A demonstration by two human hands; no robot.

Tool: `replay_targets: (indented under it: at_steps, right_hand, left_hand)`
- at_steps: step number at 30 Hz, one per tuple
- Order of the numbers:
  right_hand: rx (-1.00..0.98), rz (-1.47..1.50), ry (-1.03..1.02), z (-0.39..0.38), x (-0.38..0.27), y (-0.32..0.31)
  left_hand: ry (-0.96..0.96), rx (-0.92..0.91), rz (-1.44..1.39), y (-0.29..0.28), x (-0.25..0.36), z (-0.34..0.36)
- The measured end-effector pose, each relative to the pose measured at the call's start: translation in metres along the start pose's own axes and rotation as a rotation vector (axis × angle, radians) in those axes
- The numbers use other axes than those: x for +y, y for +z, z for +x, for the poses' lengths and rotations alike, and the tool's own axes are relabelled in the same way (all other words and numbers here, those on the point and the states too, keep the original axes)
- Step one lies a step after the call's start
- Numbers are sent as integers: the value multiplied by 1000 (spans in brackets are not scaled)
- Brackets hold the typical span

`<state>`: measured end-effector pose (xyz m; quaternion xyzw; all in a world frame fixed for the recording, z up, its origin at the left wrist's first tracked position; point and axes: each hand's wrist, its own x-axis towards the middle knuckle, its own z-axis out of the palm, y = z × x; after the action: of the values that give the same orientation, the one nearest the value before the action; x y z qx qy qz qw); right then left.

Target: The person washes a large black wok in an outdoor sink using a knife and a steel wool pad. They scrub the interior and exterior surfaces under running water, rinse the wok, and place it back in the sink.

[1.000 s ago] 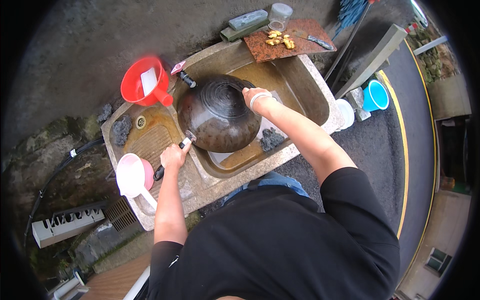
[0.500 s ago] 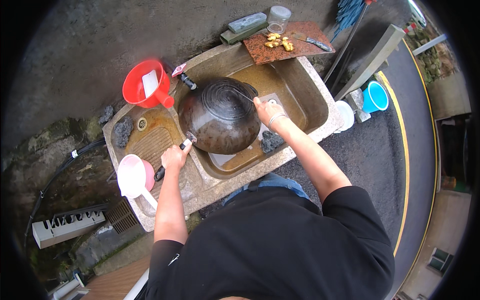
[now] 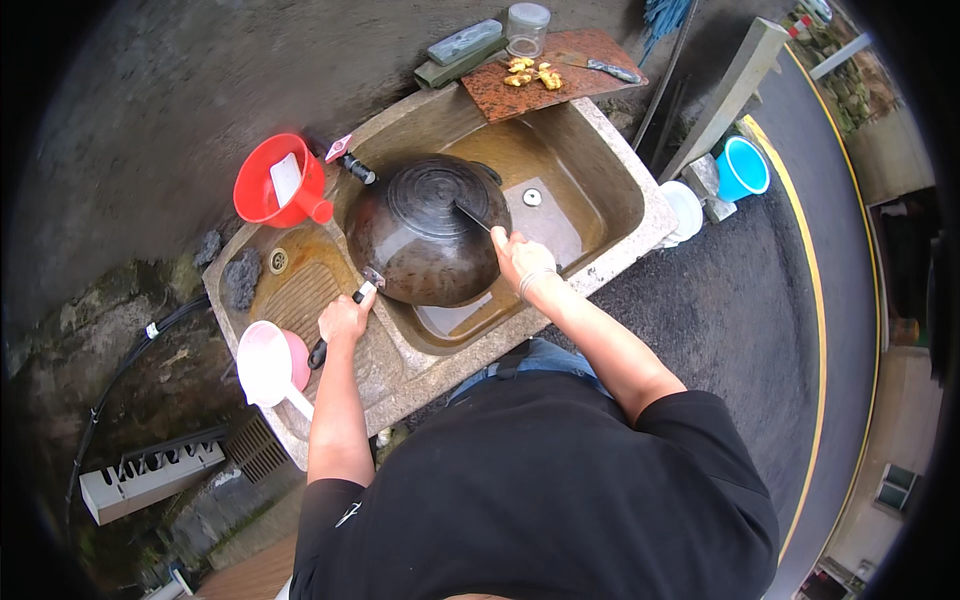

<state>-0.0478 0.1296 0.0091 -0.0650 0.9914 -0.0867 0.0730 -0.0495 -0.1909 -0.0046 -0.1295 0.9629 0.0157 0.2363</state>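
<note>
A dark wok (image 3: 425, 245) lies upside down in the deep basin of the stone sink (image 3: 640, 215), its ringed outer bottom facing up. My left hand (image 3: 343, 318) is closed round the wok's black handle (image 3: 318, 354), over the ribbed side of the sink. In my closed right hand (image 3: 520, 262) is a thin metal tool (image 3: 474, 217); its tip touches the wok's bottom. Most of the tool's grip is hidden by my fingers, so its exact kind cannot be told. Shallow water stands under the wok.
A red dipper (image 3: 268, 180) and a pink dipper (image 3: 290, 350) sit on the sink's left side, near dark scouring clumps (image 3: 241, 278). A tap (image 3: 357, 168) reaches over the wok. Ginger pieces (image 3: 520, 72) and a knife (image 3: 612, 70) lie on a reddish slab (image 3: 490, 95).
My right hand has moved left and nearer to me, and the tool's tip has slid across the wok's bottom. My left hand keeps its hold on the handle. The whole view has shifted slightly.
</note>
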Motion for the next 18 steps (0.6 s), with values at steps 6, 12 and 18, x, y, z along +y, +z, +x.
replay_targets:
  at_steps: [6,12,18]
  right_hand:
    - [-18,48,-5,7,-7,-12]
    - [-104,117,-3,21,4,-12]
    - [-86,51,35,15,-12,-5]
  left_hand:
    - [13,10,7,2,-2,0]
    - [8,24,15,5,-2,3]
    - [0,34,20,4,-2,2]
